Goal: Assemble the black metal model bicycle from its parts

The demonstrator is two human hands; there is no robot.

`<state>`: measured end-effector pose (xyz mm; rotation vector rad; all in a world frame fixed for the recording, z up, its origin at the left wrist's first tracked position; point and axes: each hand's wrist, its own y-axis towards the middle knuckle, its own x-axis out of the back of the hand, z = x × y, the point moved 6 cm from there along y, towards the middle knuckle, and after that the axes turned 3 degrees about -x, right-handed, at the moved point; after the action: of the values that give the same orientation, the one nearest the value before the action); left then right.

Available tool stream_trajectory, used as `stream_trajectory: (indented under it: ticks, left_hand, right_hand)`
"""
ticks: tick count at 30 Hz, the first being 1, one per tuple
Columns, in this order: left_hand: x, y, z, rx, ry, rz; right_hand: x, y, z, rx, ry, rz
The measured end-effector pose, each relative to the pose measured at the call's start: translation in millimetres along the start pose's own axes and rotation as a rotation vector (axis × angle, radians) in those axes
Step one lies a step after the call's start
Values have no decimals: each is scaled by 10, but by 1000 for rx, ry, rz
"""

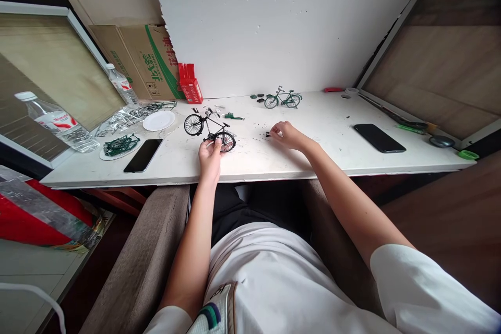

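Observation:
My left hand (210,160) grips a black model bicycle (211,130) by its rear wheel, holding it tilted just above the white table (250,167). To the right, my right hand (287,135) rests low over the tabletop with its fingers curled together. By its fingertips is a small dark part (268,134); whether the fingers hold it I cannot tell. A green model bicycle (282,98) stands upright farther back. Behind the black bicycle lies a green piece (234,116), and small dark pieces (257,97) sit near the green bicycle.
At the left are two water bottles (58,122), a white plate (158,120), a plate of green parts (121,145) and a phone (143,155). A red box (190,84) stands by the wall. Another phone (379,138) and a mouse (442,141) lie at the right.

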<state>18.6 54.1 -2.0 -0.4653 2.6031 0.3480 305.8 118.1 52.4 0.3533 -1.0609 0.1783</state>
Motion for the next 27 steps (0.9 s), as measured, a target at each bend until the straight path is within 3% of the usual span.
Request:
stream_trajectory:
  ticks: [5, 9, 11, 14, 17, 22, 27]
  left_hand:
    - [0, -4, 30, -13, 43, 23]
    - [-38, -23, 13, -47, 48, 64]
    - [-60, -33, -1, -67, 61, 84]
    - [-89, -44, -13, -93, 91, 124]
    - [-105, -49, -3, -104, 119, 171]
    - [-94, -33, 13, -160, 123, 230]
    - [-69, -11, 38, -197, 151, 266]
  right_hand:
    - [30, -18, 82, -2, 135, 18]
    - [-4, -38, 270, 84, 358, 51]
    - [-104, -70, 429, 139, 517, 157]
    - [-368, -177, 701, 151, 753, 437]
    - [-560, -291, 926, 183, 853, 576]
    - [-625, -306, 962, 158, 880, 476]
    - [-641, -282, 934, 159, 863, 466]
